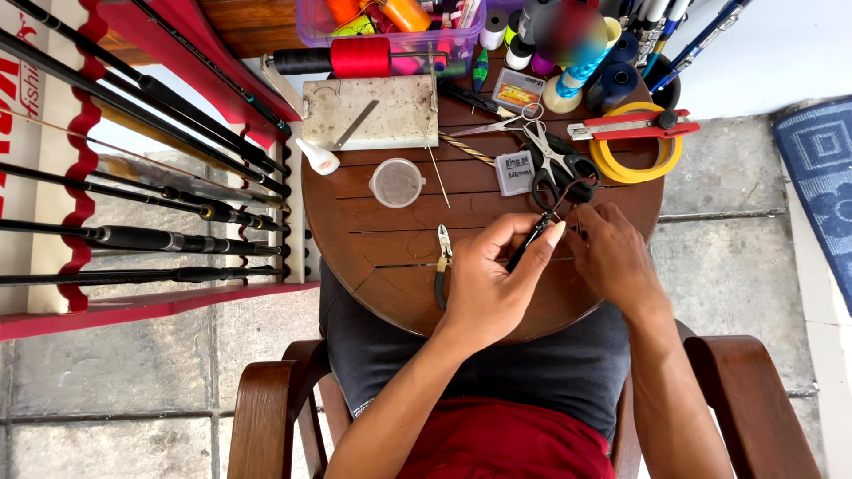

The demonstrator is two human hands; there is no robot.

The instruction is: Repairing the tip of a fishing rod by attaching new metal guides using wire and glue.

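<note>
A round wooden tabletop [390,239] was observed. Small pliers [442,266] were laid near its front edge, a clear round lidded pot [397,182] near the middle. Black-handled scissors [555,164] were noted beside a yellow tape roll [635,158], with a red utility knife [635,127] laid across it. Thread spools [359,56] were seen by a clear plastic box [390,35]. Fishing rods [151,235] were racked alongside.

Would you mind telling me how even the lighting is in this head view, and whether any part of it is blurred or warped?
Head view: soft, even daylight, with no harsh shadows on the round wooden table; the left hand and right hand are sharp; a blurred patch covers the thread spools at the top; the fishing rods at left splay outward, suggesting wide-angle distortion.
</note>
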